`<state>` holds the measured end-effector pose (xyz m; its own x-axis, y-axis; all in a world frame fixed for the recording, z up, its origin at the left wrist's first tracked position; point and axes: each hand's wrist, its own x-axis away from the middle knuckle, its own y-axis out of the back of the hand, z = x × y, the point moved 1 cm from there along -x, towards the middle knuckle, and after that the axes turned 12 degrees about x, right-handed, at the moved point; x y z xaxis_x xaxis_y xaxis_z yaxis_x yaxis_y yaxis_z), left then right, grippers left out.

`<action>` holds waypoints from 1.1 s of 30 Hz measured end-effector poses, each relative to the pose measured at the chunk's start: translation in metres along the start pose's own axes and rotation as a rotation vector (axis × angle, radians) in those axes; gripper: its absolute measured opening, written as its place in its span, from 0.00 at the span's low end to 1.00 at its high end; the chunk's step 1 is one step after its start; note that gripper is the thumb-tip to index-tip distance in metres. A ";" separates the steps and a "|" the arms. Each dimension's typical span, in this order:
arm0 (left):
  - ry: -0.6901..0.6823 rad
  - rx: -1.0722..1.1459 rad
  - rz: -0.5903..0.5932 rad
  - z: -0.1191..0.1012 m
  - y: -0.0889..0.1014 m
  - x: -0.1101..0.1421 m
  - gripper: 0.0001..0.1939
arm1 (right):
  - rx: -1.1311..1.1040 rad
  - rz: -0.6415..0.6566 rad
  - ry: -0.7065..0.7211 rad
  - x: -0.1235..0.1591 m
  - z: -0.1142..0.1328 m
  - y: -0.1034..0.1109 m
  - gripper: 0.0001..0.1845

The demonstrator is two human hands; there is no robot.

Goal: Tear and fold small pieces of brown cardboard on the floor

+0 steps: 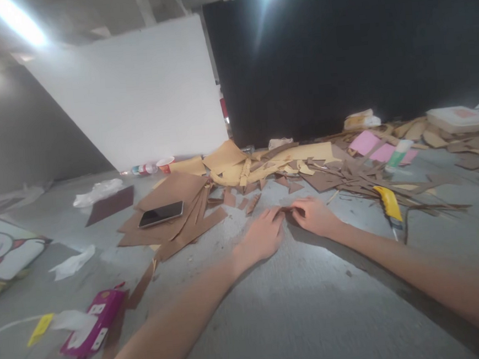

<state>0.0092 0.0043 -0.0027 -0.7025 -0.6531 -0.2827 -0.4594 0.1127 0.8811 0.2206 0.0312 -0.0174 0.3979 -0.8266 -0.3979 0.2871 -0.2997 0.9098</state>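
Note:
Both my hands meet near the middle of the grey surface, with a small dark brown piece of paper or card [285,209] between them. My left hand [264,234] has its fingers closed on the piece's left end. At its right end, my right hand [312,216] pinches it between thumb and fingers. The fingers cover much of the piece, so its full shape is hidden. Just beyond my hands lie several small brown card scraps [253,203].
A phone [161,214] rests on stacked brown sheets [177,187] at left. A purple power strip [95,326] lies front left. To the right are a yellow utility knife [389,203], a glue stick [399,155] and pink paper [364,142]. Yellow paper scraps [225,157] line the back.

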 end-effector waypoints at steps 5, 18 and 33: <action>-0.008 -0.053 0.006 0.003 -0.004 0.000 0.21 | -0.015 -0.024 0.002 0.001 0.000 -0.002 0.13; -0.011 -0.087 0.026 0.004 -0.006 0.000 0.21 | -0.013 0.005 0.117 0.003 0.001 0.000 0.12; 0.037 0.046 -0.068 0.005 -0.006 -0.002 0.20 | 0.251 0.083 0.281 0.003 0.013 0.009 0.10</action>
<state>0.0111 0.0086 -0.0089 -0.6489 -0.6873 -0.3264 -0.5304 0.1010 0.8417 0.2129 0.0200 -0.0089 0.6444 -0.7004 -0.3068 0.0353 -0.3736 0.9269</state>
